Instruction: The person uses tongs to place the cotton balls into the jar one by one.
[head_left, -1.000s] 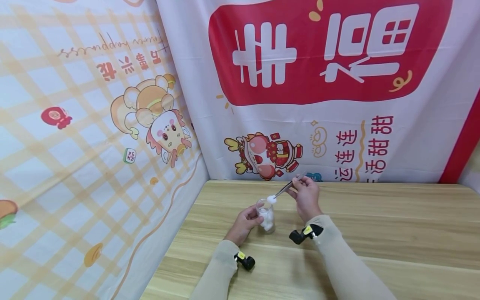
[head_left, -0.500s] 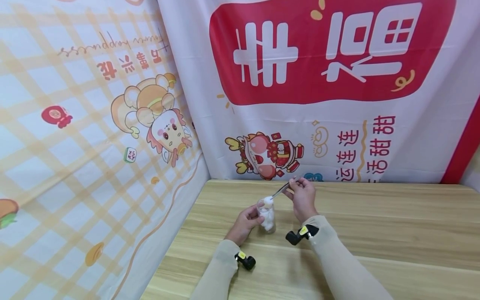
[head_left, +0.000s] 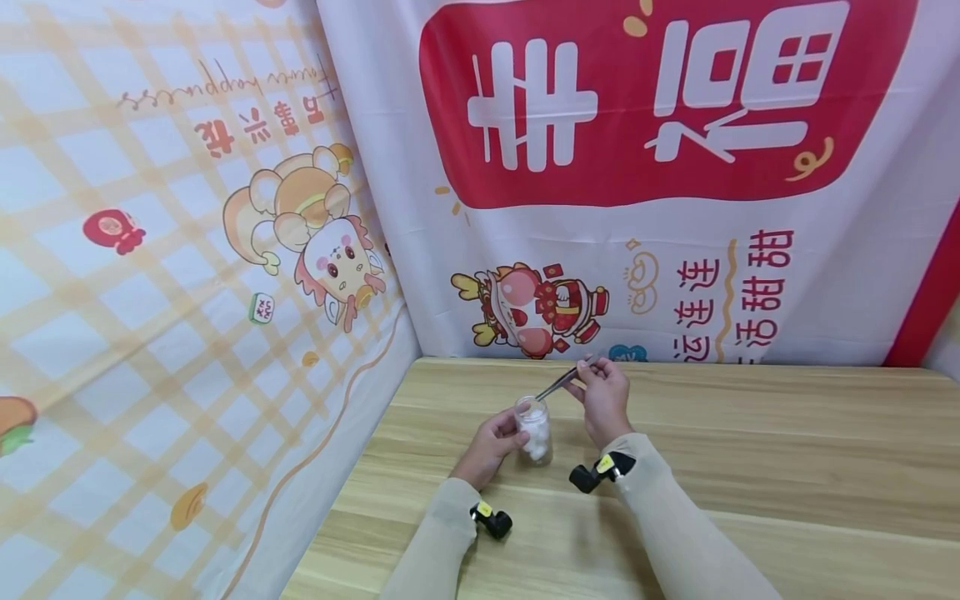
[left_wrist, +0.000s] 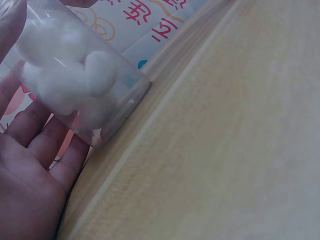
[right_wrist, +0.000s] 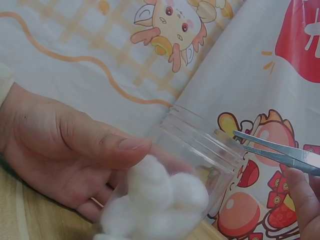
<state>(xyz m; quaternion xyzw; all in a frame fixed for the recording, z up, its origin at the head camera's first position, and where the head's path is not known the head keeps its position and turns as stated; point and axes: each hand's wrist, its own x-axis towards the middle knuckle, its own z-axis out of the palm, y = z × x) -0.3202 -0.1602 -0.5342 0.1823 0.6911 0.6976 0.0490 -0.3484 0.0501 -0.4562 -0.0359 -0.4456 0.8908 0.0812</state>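
My left hand point(head_left: 487, 450) holds a clear, lidless jar point(right_wrist: 195, 137) from its left side, thumb across the front and fingers behind. White cotton balls point(left_wrist: 65, 70) fill the lower part of the jar, and its base appears to meet the table in the left wrist view. Metal tweezers point(head_left: 557, 385) are pinched in my right hand point(head_left: 606, 402), slanting down to the jar's mouth. In the right wrist view the tweezers' tips stand apart at the rim, with nothing between them. Only part of the right hand's fingers point(right_wrist: 302, 200) shows there.
The wood-grain table point(head_left: 750, 458) spreads out to the right of both hands. Printed cloth covers the left wall point(head_left: 187, 292) and the back wall point(head_left: 675, 225), which rises just behind the table's far edge. Each wrist wears a black camera.
The tweezers moved left with a cotton ball to the jar's mouth and let it go, and the ball went into the jar. The left hand and jar stayed in place.
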